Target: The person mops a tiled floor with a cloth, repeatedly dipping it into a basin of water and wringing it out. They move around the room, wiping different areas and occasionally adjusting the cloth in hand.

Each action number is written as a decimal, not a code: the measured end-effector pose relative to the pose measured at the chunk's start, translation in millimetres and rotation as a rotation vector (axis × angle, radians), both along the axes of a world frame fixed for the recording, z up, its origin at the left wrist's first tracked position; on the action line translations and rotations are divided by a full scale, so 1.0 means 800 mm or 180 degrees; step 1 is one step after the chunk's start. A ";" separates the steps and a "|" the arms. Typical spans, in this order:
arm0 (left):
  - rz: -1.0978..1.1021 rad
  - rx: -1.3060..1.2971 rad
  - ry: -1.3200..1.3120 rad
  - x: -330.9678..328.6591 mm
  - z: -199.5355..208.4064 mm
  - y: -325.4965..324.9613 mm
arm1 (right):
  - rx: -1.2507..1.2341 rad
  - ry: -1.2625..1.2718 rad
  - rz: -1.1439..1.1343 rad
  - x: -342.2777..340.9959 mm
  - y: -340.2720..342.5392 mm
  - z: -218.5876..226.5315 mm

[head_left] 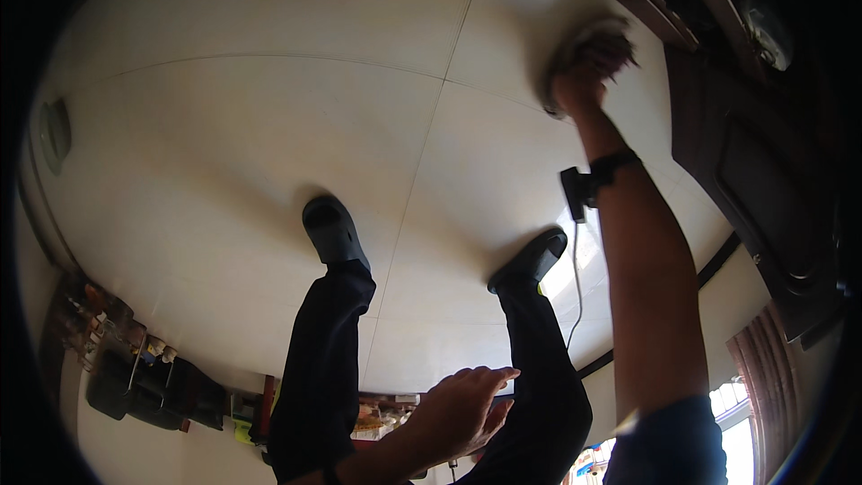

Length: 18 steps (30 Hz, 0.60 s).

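Stretched far out at the upper right, my right hand (pixel 579 90) presses a bunched, dark brownish cloth (pixel 600 49) against the pale tiled floor (pixel 269 126). Motion blurs both the fingers and the cloth. A black strap with a small device (pixel 582 190) and a thin cable circles my right wrist. Low in the picture, my left hand (pixel 462 409) hovers by my right knee with its fingers stretched out and nothing in it. My two feet in dark slippers (pixel 334 229) stand apart on the tiles.
Dark wooden furniture with panelled fronts (pixel 754 171) lines the right side, close to the cloth. A pale green rounded object (pixel 56 136) sits at the far left. Black chairs or bags (pixel 153 391) and shelved items show at lower left. A curtain (pixel 768 377) hangs beside a window at lower right.
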<state>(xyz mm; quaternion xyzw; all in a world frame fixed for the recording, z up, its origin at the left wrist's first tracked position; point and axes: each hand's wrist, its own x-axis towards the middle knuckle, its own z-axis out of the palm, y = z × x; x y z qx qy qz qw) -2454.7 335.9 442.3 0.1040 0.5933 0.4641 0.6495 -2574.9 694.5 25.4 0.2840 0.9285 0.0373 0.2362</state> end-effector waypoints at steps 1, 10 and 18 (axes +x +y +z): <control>0.0027 0.0020 0.0023 -0.001 0.001 -0.003 | -0.0416 -0.0159 -0.0369 -0.030 -0.032 0.010; -0.0229 -0.0271 0.0032 0.008 -0.010 -0.019 | -0.2643 -0.0136 0.0365 -0.132 -0.384 0.123; -0.0033 -0.0251 0.0204 0.047 -0.019 -0.007 | -0.4044 0.0203 -0.0571 -0.020 -0.331 0.279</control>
